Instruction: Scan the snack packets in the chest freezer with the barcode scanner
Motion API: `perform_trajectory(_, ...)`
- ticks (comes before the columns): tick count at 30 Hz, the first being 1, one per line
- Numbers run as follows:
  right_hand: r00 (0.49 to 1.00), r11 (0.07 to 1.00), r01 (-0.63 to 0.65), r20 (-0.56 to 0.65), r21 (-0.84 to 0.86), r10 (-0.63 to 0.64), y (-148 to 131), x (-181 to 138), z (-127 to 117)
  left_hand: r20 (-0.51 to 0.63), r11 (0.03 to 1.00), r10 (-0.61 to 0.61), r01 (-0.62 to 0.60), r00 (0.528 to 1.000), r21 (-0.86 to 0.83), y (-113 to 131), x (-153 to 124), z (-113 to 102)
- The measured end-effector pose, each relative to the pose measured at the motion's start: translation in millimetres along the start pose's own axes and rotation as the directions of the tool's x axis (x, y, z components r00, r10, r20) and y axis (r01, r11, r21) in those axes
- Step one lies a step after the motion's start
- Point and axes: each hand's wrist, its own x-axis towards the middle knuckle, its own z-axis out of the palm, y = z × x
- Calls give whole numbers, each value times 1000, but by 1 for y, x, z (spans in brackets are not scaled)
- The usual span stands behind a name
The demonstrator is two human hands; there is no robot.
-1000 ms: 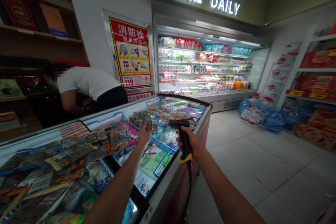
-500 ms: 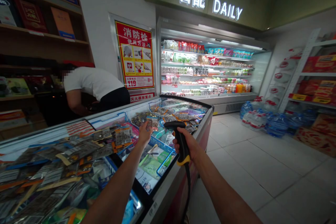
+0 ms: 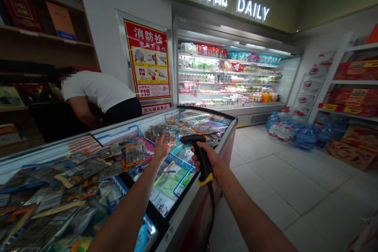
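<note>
My right hand [image 3: 206, 161] is wrapped round the handle of a black and yellow barcode scanner [image 3: 204, 163], whose head points left. A cable hangs down from its grip. Opposite the scanner head, my left hand [image 3: 162, 149] pinches a small snack packet [image 3: 169, 137], its printed side turned toward the scanner. Both hands are above a chest freezer [image 3: 180, 214] with a glass top. Many similar packets [image 3: 79, 169] with dark print and orange edges lie in a heap on the glass at the left. More packets [image 3: 203, 129] are spread on its far end.
A person in a white shirt [image 3: 99, 88] bends over behind the freezer, beside wooden shelves [image 3: 44, 33]. A lit refrigerated display [image 3: 230, 71] stands at the back. Water bottles [image 3: 307, 138] and boxes [image 3: 351, 145] stand on the tiled floor [image 3: 265, 177] at the right.
The view has shifted slightly, so the surroundings sit a little further left. Both hands keep their holds, with the packet still facing the scanner head.
</note>
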Motion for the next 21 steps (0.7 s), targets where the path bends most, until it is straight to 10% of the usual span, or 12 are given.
perform_trajectory(13, 988, 997, 82, -135, 10, -80, -9, -3, -6, 28, 998, -48, 47, 998, 31, 4, 2, -7)
perform_trajectory(21, 903, 979, 197, -379, -48, -200, -14, 2, -28, -248, 962, 5, 63, 969, 264, -11, 17, -85)
